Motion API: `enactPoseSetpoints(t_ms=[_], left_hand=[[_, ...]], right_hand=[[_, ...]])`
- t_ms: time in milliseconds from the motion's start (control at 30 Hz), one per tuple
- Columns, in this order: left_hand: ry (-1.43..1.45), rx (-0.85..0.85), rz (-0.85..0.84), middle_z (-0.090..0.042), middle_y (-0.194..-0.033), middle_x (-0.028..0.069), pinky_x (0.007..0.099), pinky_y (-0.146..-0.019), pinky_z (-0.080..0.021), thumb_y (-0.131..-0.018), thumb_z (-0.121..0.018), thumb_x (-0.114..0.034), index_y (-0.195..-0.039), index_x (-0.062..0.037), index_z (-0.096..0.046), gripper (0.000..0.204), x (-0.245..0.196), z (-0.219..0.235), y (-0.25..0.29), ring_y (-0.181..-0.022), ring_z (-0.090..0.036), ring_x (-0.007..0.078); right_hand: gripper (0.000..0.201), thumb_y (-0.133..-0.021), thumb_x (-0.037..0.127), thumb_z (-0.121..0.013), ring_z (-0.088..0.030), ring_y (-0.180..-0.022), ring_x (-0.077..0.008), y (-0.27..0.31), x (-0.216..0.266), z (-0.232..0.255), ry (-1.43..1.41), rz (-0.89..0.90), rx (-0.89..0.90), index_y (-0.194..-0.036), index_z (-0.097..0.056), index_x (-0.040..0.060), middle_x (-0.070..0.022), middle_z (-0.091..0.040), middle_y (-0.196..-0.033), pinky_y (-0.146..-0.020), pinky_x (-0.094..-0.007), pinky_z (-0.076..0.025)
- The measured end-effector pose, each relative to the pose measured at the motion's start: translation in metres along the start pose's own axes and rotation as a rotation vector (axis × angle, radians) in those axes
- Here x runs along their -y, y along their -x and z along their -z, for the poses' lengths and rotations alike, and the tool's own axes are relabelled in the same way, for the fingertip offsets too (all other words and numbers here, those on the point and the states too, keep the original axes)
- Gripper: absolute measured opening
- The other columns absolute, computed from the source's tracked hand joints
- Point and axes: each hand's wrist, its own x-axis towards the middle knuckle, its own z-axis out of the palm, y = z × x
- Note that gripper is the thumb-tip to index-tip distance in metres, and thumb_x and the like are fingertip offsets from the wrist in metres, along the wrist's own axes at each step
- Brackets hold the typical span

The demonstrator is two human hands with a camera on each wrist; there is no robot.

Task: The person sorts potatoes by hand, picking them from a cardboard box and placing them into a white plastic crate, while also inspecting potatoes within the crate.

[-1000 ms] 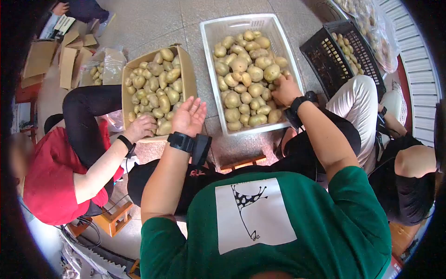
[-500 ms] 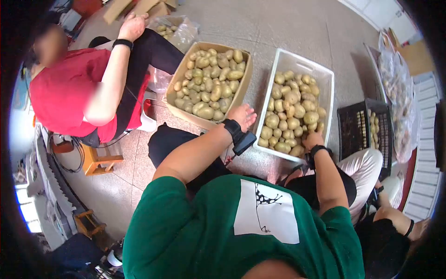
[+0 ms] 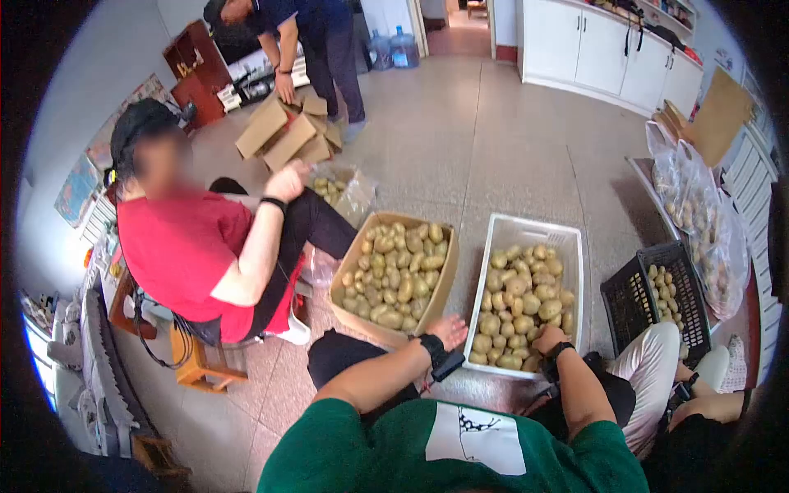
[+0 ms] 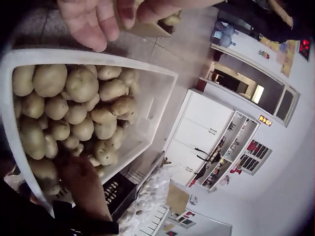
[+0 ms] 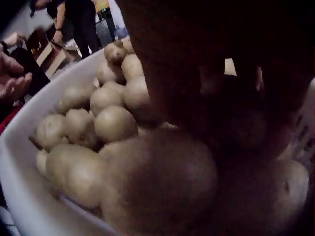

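Note:
A white plastic crate (image 3: 580,271) full of potatoes (image 3: 526,283) stands in front of me. My right hand (image 3: 549,338) reaches down into its near right part. In the right wrist view its dark fingers point down among potatoes, with a large potato (image 5: 162,177) just in front. Whether they grip one I cannot tell. My left hand (image 3: 448,331) holds nothing; its fingers are extended, palm turned up, by the crate's left rim. Just left of it stands a cardboard box (image 3: 448,279) of potatoes.
At left a person in red (image 3: 185,255) sits beside the box. Another person (image 3: 312,41) bends over flattened cardboard (image 3: 288,144) at the back. A black crate (image 3: 625,300) with potatoes stands at right, near filled plastic bags (image 3: 711,238). Someone's knee in pale trousers (image 3: 657,353) is close at right.
The head view has tilted up and shows more of the room. The person in red has lifted a hand off the box's potatoes. My right hand stays in the crate, my left stays empty.

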Motion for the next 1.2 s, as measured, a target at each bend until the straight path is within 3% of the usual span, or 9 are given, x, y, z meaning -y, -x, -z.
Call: enactPoseSetpoints(t_ms=[300, 500, 567, 733, 833, 1000, 1033, 1133, 1200], left_hand=[[-0.19, 0.072, 0.165, -0.054, -0.101, 0.0083, 0.0442, -0.082, -0.043, -0.085, -0.048, -0.025, -0.1, -0.0067, -0.049, 0.024, 0.019, -0.023, 0.021, -0.093, -0.054, 0.0263], [-0.013, 0.325, 0.311, -0.055, -0.096, 0.0127, 0.0397, -0.08, -0.045, -0.085, -0.047, -0.026, -0.092, -0.0052, -0.051, 0.022, 0.004, -0.054, 0.079, -0.089, -0.055, 0.0279], [0.074, 0.467, 0.217, -0.055, -0.091, 0.0144, 0.0327, -0.072, -0.05, -0.085, -0.05, -0.024, -0.092, -0.0015, -0.05, 0.023, 0.004, -0.034, 0.042, -0.08, -0.056, 0.0265], [0.158, 0.259, 0.181, -0.055, -0.084, 0.0137, 0.0282, -0.061, -0.051, -0.079, -0.058, -0.013, -0.094, 0.0025, -0.047, 0.024, -0.021, -0.02, 0.025, -0.073, -0.057, 0.0254], [0.256, 0.168, -0.237, -0.05, -0.097, 0.0161, 0.032, -0.069, -0.052, -0.079, -0.056, -0.006, -0.101, 0.0047, -0.044, 0.028, -0.039, -0.008, 0.014, -0.083, -0.054, 0.028], [0.51, 0.018, -0.395, -0.044, -0.101, 0.0186, 0.0334, -0.073, -0.051, -0.078, -0.053, -0.006, -0.106, 0.0008, -0.046, 0.03, -0.076, 0.048, -0.03, -0.092, -0.049, 0.0305], [0.37, -0.066, -0.483, -0.047, -0.099, 0.0187, 0.0343, -0.074, -0.05, -0.077, -0.054, -0.011, -0.104, 0.0006, -0.048, 0.03, -0.083, 0.054, -0.029, -0.091, -0.05, 0.0311], [-1.109, -0.611, -0.999, -0.056, -0.094, 0.0189, 0.0369, -0.076, -0.046, -0.075, -0.057, -0.026, -0.099, 0.0, -0.055, 0.035, -0.09, 0.085, -0.024, -0.087, -0.055, 0.0331], [-1.309, -0.72, -1.053, -0.059, -0.093, 0.019, 0.0381, -0.077, -0.045, -0.074, -0.058, -0.03, -0.096, -0.0003, -0.058, 0.038, -0.096, 0.097, -0.027, -0.086, -0.056, 0.034]], right_hand=[[0.024, -0.072, 0.004, -0.058, -0.052, -0.057, -0.0109, 0.034, 0.08, 0.011, -1.042, 0.286, 0.197, -0.094, -0.049, 0.0049, -0.0034, -0.053, -0.071, -0.05, -0.0258, -0.044], [0.031, -0.079, 0.01, -0.06, -0.055, -0.079, -0.0098, 0.083, 0.116, 0.059, -1.138, 0.548, 0.316, -0.108, -0.05, 0.0044, -0.0039, -0.057, -0.097, -0.067, -0.0235, -0.047], [0.03, -0.078, 0.014, -0.06, -0.056, -0.075, -0.0092, 0.084, 0.115, 0.069, -1.172, 0.452, 0.372, -0.105, -0.051, 0.0034, -0.0044, -0.058, -0.093, -0.064, -0.0226, -0.047], [0.027, -0.078, 0.017, -0.06, -0.056, -0.071, -0.0081, 0.065, 0.096, 0.055, -0.944, 0.442, 0.202, -0.101, -0.055, 0.0033, -0.0026, -0.059, -0.088, -0.063, -0.0223, -0.046], [0.025, -0.079, 0.014, -0.059, -0.051, -0.065, -0.0063, 0.067, 0.096, 0.056, -0.888, 0.404, 0.242, -0.102, -0.053, 0.0048, 0.0013, -0.055, -0.082, -0.057, -0.0196, -0.043], [0.025, -0.078, 0.02, -0.061, -0.051, -0.066, -0.0079, 0.061, 0.09, 0.046, -0.803, 0.432, 0.173, -0.096, -0.056, 0.0037, 0.0, -0.056, -0.079, -0.06, -0.0223, -0.043], [0.025, -0.077, 0.022, -0.062, -0.053, -0.07, -0.0106, 0.061, 0.088, 0.046, -0.756, 0.393, 0.158, -0.092, -0.058, 0.0021, -0.003, -0.059, -0.079, -0.065, -0.0253, -0.045], [0.026, -0.075, 0.025, -0.063, -0.053, -0.067, -0.0114, 0.06, 0.083, 0.046, -0.688, 0.346, 0.131, -0.089, -0.059, 0.0048, -0.004, -0.059, -0.075, -0.064, -0.0263, -0.045], [0.027, -0.073, 0.029, -0.064, -0.056, -0.069, -0.0183, 0.038, 0.069, 0.025, -0.538, 0.346, 0.113, -0.087, -0.06, 0.0063, -0.009, -0.06, -0.078, -0.066, -0.0296, -0.045]])
